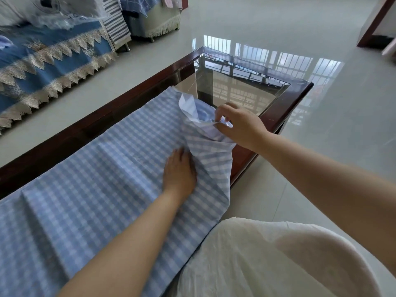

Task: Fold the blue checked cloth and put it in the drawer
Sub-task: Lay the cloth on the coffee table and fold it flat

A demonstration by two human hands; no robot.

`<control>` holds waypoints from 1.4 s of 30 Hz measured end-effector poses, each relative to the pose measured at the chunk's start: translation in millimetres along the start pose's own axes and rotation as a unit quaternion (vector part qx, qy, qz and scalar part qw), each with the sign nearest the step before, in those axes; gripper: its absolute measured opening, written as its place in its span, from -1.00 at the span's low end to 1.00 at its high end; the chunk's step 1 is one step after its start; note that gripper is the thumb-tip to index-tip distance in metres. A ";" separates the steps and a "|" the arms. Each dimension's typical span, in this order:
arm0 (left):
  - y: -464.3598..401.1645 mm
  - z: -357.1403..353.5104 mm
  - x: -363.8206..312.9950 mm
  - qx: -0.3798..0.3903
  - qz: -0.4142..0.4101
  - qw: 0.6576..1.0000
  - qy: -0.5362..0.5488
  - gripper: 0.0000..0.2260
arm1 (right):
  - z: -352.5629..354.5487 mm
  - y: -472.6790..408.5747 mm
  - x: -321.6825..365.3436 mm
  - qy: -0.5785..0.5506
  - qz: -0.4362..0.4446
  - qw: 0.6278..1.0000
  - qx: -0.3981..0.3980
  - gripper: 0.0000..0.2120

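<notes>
The blue checked cloth (96,189) lies spread along a glass-topped table with a dark red wooden frame (297,93). My left hand (179,172) rests flat on the cloth, fingers straight, its fingertips tucked under a raised fold. My right hand (240,125) pinches the cloth's far right edge and lifts it off the table, so the pale underside shows as a bunched flap. No drawer is in view.
A sofa with a blue cover and lace trim (42,61) stands to the left, with striped and checked fabrics (115,22) piled at its end. Glossy floor tiles (321,28) surround the table. My white garment (267,260) fills the lower right.
</notes>
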State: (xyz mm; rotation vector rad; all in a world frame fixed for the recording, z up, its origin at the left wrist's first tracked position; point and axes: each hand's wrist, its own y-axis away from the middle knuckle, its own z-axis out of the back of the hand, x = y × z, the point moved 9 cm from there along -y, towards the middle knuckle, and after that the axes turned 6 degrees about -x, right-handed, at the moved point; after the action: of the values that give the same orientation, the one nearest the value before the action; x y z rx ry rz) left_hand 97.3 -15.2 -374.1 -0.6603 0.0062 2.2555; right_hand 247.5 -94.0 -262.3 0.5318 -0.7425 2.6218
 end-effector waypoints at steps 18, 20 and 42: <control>4.9 -16.3 1.5 0.053 0.008 0.992 -0.113 -0.54 | 40.0 -44.1 -16.9 0.070 -0.074 0.922 0.374 -0.87; 5.1 -16.7 2.0 0.057 0.017 0.992 -0.110 -0.55 | 43.3 -45.0 -48.2 0.053 -0.130 0.918 0.372 -0.94; 4.8 -20.6 3.4 0.082 0.012 0.986 -0.144 -0.41 | 14.9 35.7 -153.9 -0.040 -0.337 0.939 -0.052 -0.79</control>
State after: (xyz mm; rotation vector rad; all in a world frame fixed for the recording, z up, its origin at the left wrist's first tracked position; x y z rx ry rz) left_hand 101.5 -20.5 -394.4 -0.2443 0.0571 2.3238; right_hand 368.5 -167.3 -334.1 0.7150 -0.5832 1.9234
